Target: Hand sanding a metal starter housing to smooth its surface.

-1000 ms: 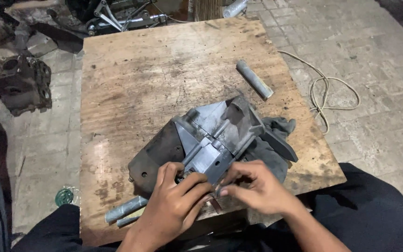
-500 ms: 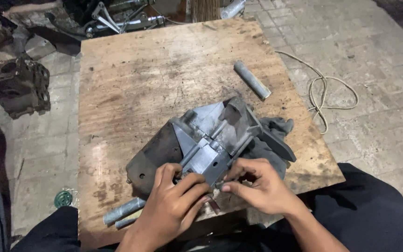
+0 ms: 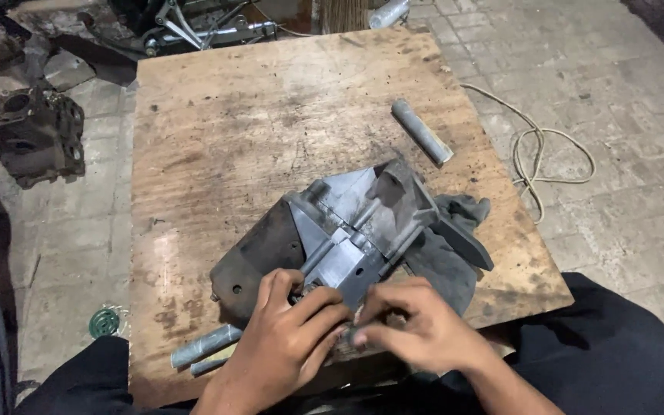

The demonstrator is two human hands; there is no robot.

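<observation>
Working at the near end of a grey, greasy cast-metal assembly with ribs and a flat dark steel plate [image 3: 347, 246], both hands meet in the lower centre of the frame. The assembly lies slantwise on a worn square plywood board [image 3: 270, 115], its dark plate toward the lower left and its ribbed body reaching up toward the middle, partly resting on a crumpled dark grey rag [image 3: 447, 265]. The left hand [image 3: 282, 342] lies over the plate's lower edge, fingers curled down onto the metal and half closed, pressing rather than lifting. The right hand [image 3: 416, 330] is drawn into a pinch, fingertips bunched at a small part at the block's near face (too small and too covered to tell what it is). By the look of it the step in hand is fiddling a small fitting at that end while the other hand steadies the piece; the next move seems to call for a firm brace from the left and fine fingertip control from the right. A short grey metal cylinder [image 3: 422, 131] lies apart in the upper right of the board, two more grey rods [image 3: 205, 347] at the lower left edge, a pale cord [image 3: 547, 154] coils on the paving at right, and a dark engine block [image 3: 28, 131] sits at upper left
</observation>
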